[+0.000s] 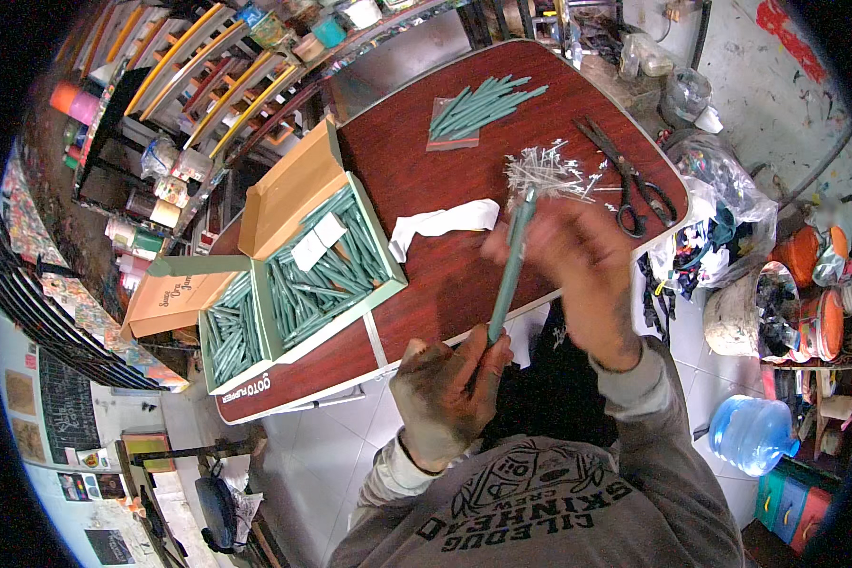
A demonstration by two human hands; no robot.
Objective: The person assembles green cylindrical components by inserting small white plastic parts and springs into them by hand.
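As I watch from a distance, the green pen-shaped tube (510, 279) stands tilted at the centre of the frame, its lower end toward the person, its paler tip leaning up and slightly right. I judge it light, stiff and fairly smooth, so it could roll or slip between fingertips; being so slim, it might crack if bent hard, though I can't confirm the material. I would take hold low on the shaft, leave the tip free and squeeze gently.

That is where the left hand (445, 393) has it, just below centre: thumb and fingers pinch the bottom end, and most of the tube rises clear above them. The right hand (568, 246), right of centre, is beside the upper half, but blur smears its fingers, so I can't tell whether they are spread, closed or touching the tube.

Farther out, I see a pile of thin white sticks (549, 172) behind the tip, black scissors (626, 175) to its right, and a white paper strip (445, 223) left of the tube. Near the top, loose green tubes (487, 106) lie across a clear plastic bag (454, 145); left of centre, two open cardboard boxes (288, 194) hold many more. All rest on the dark-red tabletop (388, 142).
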